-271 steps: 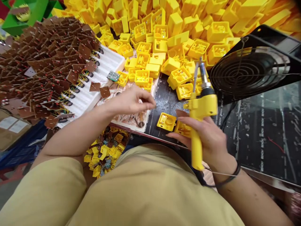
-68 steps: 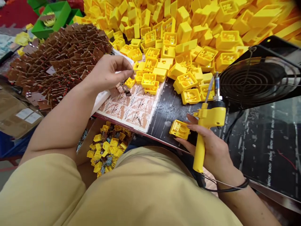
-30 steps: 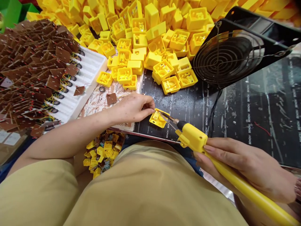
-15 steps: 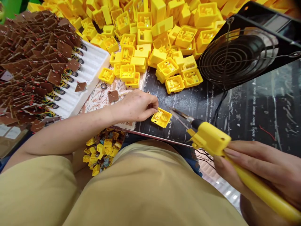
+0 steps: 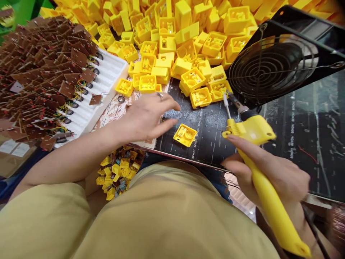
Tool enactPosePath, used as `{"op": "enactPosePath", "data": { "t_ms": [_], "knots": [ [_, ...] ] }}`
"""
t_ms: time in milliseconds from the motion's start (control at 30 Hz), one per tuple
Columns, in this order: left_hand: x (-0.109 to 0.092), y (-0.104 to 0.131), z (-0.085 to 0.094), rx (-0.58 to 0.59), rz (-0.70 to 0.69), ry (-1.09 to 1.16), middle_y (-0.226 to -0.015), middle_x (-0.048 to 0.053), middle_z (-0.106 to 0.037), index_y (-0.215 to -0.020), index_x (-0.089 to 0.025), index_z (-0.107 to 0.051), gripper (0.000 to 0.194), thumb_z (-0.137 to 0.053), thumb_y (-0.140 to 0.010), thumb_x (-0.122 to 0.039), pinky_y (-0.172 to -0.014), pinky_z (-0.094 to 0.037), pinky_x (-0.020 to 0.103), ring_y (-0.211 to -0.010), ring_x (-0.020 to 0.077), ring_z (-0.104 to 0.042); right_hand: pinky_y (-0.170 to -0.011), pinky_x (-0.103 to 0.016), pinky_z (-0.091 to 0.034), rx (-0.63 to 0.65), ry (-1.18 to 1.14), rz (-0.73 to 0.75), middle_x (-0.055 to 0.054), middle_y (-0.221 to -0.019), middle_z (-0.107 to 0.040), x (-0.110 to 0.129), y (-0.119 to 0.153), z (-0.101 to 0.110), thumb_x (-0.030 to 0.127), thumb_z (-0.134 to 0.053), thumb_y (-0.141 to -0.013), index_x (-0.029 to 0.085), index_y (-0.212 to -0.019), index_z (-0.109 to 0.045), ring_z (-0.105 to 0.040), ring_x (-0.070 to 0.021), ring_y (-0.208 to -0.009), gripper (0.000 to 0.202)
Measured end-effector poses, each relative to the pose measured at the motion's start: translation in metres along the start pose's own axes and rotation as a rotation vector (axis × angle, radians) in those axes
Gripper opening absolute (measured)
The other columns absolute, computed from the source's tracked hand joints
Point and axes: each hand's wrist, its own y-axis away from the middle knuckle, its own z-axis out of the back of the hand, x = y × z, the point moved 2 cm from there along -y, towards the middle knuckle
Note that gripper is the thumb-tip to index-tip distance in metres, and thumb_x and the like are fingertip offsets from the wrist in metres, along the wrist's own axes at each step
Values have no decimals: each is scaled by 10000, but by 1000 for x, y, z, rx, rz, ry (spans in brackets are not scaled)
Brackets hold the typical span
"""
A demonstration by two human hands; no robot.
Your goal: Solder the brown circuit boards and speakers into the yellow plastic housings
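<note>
My left hand (image 5: pixel 153 117) hovers over the bench edge with its fingers apart and nothing between them. Just right of its fingertips, a yellow housing (image 5: pixel 185 135) lies open side up on the black mat (image 5: pixel 212 144). My right hand (image 5: pixel 269 169) is wrapped round a yellow soldering iron (image 5: pixel 258 169), whose metal tip points away from me, close to the nearest housings of the pile. A thin metal tube sits beside the tip. Under my left hand, a brown circuit board is mostly hidden.
Yellow housings (image 5: pixel 192 79) are heaped along the back. A black fan (image 5: pixel 269 68) stands at the back right. At left, a white foam tray (image 5: pixel 107 77) bears many brown boards (image 5: pixel 48 68). More yellow parts (image 5: pixel 121 172) lie below the bench edge by my lap.
My left hand has drawn back left from the single housing, its fingers spreading. My right hand has moved left, and the iron's tip now points farther back, toward the pile.
</note>
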Motion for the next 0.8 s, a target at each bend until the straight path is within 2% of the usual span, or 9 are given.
{"op": "enactPosePath", "data": {
  "t_ms": [67, 133, 233, 333, 433, 533, 600, 667, 800],
  "knots": [
    [15, 13, 9, -49, 66, 21, -1157, 100, -717, -1102, -186, -697, 345, -463, -961, -397, -957, -488, 384, -1071, 250, -659, -614, -192, -545, -44, 32, 44, 41, -772, -718, -9, -3, -9, 198, -656, -941, 241, -1161, -628, -675, -110, -600, 226],
    [27, 26, 11, -10, 101, 12, -1125, 104, -721, -1061, -178, -713, 381, -451, -973, -441, -941, -494, 393, -1023, 252, -667, -665, -220, -563, -32, 37, 10, 16, -904, -741, -17, -3, -19, 208, -671, -931, 235, -1081, -626, -712, -137, -713, 159],
    [33, 39, 7, 33, 93, 24, -1140, 99, -711, -1103, -186, -699, 370, -472, -974, -449, -955, -489, 382, -1020, 241, -663, -766, -320, -592, 32, -39, 19, -60, -1070, -712, -20, -3, -35, 366, -716, -898, 223, -1158, -577, -719, -222, -913, 328],
    [31, 34, -2, -28, 65, 23, -1178, 89, -698, -1147, -206, -682, 317, -464, -979, -364, -989, -470, 384, -1074, 236, -645, -778, -391, -593, 65, -86, 97, -113, -1103, -677, -13, -10, -55, 438, -737, -864, 204, -1215, -522, -696, -275, -965, 474],
    [30, 19, -12, 10, -19, -91, -1179, 87, -701, -1019, -207, -708, 229, -521, -932, -306, -1040, -428, 470, -1161, 289, -602, -779, -388, -590, 64, -68, 120, -118, -1119, -664, -10, -18, -69, 314, -719, -894, 202, -1255, -490, -687, -264, -957, 441],
    [28, 9, -14, 27, -70, -190, -1108, 81, -717, -877, -196, -681, 191, -500, -916, -240, -1052, -413, 497, -1141, 282, -610, -826, -394, -584, 87, -47, 152, -98, -1095, -668, -11, -22, -68, 199, -676, -913, 213, -1249, -503, -685, -255, -977, 378],
    [24, 9, -11, -21, -96, -207, -1037, 61, -728, -889, -206, -662, 268, -404, -959, -209, -1048, -432, 462, -1062, 227, -645, -906, -429, -572, 121, -86, 165, -81, -1076, -679, -9, -25, -61, 274, -694, -912, 219, -1250, -504, -683, -260, -1014, 392],
    [17, 11, -7, -55, -149, -209, -982, 35, -732, -911, -223, -656, 362, -306, -1000, -204, -1070, -434, 442, -1028, 187, -663, -936, -410, -569, 99, -139, 120, -67, -1083, -692, -5, -31, -53, 339, -723, -893, 224, -1226, -510, -686, -247, -1034, 412],
    [4, 15, -3, -41, -206, -178, -1030, 36, -734, -934, -231, -662, 414, -260, -1027, -257, -1124, -405, 494, -1081, 194, -661, -784, -256, -585, -33, -76, 52, -16, -1021, -719, 5, -51, -54, 241, -708, -905, 237, -1126, -529, -712, -155, -879, 284]
  ]
}}
